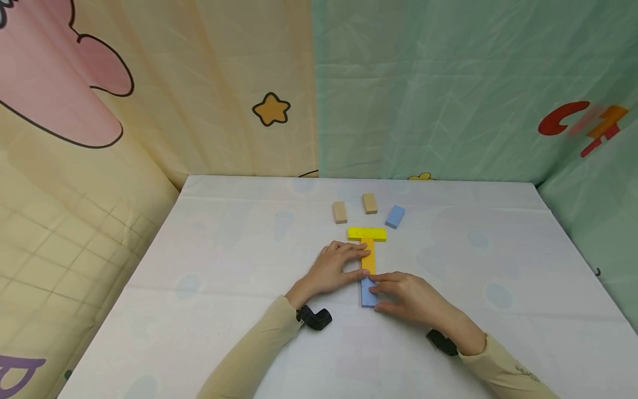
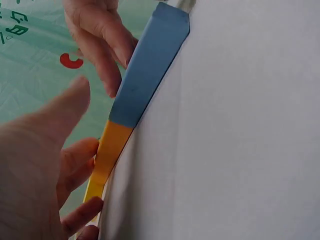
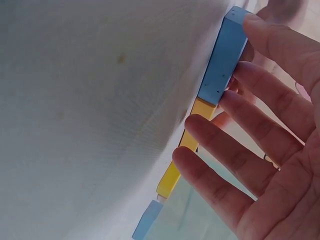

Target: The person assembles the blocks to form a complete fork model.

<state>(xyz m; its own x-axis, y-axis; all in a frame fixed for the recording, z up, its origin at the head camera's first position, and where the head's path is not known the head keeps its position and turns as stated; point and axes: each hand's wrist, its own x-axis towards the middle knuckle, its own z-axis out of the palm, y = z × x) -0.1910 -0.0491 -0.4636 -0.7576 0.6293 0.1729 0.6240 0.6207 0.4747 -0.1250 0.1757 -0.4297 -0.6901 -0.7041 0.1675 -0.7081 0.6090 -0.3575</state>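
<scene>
Flat wooden blocks lie on the table in a T shape: a yellow bar [image 1: 366, 234] across the far end, an orange block [image 1: 368, 260] below it and a blue block [image 1: 367, 300] nearest me. From the left side, my left hand [image 1: 334, 268] has its fingertips on the orange block, its thumb near where orange meets blue. My right hand [image 1: 413, 298] lies along the right side of the blue block. Its fingers [image 3: 265, 100] are spread and nearly straight in the right wrist view, with thumb and fingertips touching the blue block's side and end.
Beyond the T lie two tan blocks [image 1: 340, 212] and a separate blue block [image 1: 395, 216]. A pale cloth covers the table [image 1: 199, 249]. Printed curtains [image 1: 438, 88] hang behind the far edge and at both sides.
</scene>
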